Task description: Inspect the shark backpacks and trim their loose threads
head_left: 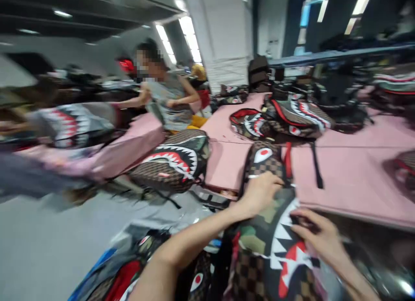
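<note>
A backpack point(256, 232) in brown check and camouflage, printed with a shark mouth and a red-and-white eye, lies right in front of me, with its far end on the pink table. My left hand point(264, 193) rests across its upper part, fingers curled onto the fabric. At the bag's right edge, beside the printed white teeth, my right hand point(316, 227) has its thumb and fingers closed on the side. A red strip and a black strap point(317, 167) show beyond the bag. Its lower end runs out of the frame.
Similar shark-print bags lie on the pink table point(350, 167), among them one backpack point(175, 160) at its left edge. Below left, more bags point(129, 266) sit in clear and blue plastic. Another person point(171, 98) works across to the left, by a pale column point(223, 33).
</note>
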Demonstrator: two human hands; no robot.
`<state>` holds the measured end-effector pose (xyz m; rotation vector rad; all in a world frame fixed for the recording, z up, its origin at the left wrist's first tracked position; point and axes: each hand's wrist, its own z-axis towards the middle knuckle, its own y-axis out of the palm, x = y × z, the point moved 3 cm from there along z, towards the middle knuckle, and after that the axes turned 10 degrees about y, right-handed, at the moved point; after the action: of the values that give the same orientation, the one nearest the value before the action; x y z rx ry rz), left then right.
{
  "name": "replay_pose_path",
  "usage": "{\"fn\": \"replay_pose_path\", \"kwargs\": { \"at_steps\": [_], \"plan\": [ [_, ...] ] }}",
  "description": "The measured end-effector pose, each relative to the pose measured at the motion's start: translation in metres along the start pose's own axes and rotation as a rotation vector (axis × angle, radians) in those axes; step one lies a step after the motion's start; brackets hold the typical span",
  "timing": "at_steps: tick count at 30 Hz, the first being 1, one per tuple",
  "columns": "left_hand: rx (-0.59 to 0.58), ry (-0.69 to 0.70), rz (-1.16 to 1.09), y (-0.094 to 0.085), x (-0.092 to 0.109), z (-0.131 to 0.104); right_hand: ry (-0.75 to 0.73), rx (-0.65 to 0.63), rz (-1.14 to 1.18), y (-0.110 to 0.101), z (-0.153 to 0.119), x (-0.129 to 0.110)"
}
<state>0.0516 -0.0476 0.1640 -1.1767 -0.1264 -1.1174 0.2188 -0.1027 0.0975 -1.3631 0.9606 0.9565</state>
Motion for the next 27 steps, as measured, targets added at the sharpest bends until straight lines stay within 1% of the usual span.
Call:
{"fn": "replay_pose_path", "kwargs": {
  "at_steps": [2, 3, 6, 10, 13, 15, 19, 21, 23, 25, 27],
  "plan": [
    [0.074, -0.021, -0.022, -0.007, -0.011, -0.01, -0.04, -0.072, 0.008, 0.008, -0.004, 0.003],
    [0.07, 0.004, -0.005, -0.011, -0.016, -0.013, -0.073, -0.118, 0.019, 0.014, -0.005, 0.003],
    [-0.023, 0.09, 0.149, -0.022, -0.025, -0.021, -0.146, -0.189, 0.025, 0.032, -0.007, -0.004],
    [-0.133, 0.139, 0.427, -0.03, -0.025, -0.036, -0.2, -0.248, -0.004, 0.047, -0.008, -0.008],
    [-0.212, 0.154, 0.575, -0.031, -0.024, -0.041, -0.223, -0.287, -0.021, 0.051, -0.007, -0.006],
    [-0.279, 0.171, 0.624, -0.03, -0.021, -0.04, -0.226, -0.307, -0.027, 0.053, -0.005, -0.005],
    [-0.408, 0.205, 0.722, -0.025, -0.015, -0.036, -0.213, -0.318, -0.051, 0.054, -0.003, -0.006],
    [-0.459, 0.217, 0.794, -0.021, -0.015, -0.035, -0.223, -0.325, -0.069, 0.055, -0.003, -0.006],
    [-0.488, 0.226, 0.83, -0.018, -0.019, -0.036, -0.252, -0.341, -0.071, 0.057, -0.002, -0.004],
    [-0.496, 0.215, 0.806, -0.019, -0.027, -0.039, -0.279, -0.356, -0.062, 0.059, 0.0, -0.002],
    [-0.449, 0.163, 0.74, -0.024, -0.038, -0.041, -0.276, -0.344, -0.061, 0.059, 0.003, -0.002]
  ]
}}
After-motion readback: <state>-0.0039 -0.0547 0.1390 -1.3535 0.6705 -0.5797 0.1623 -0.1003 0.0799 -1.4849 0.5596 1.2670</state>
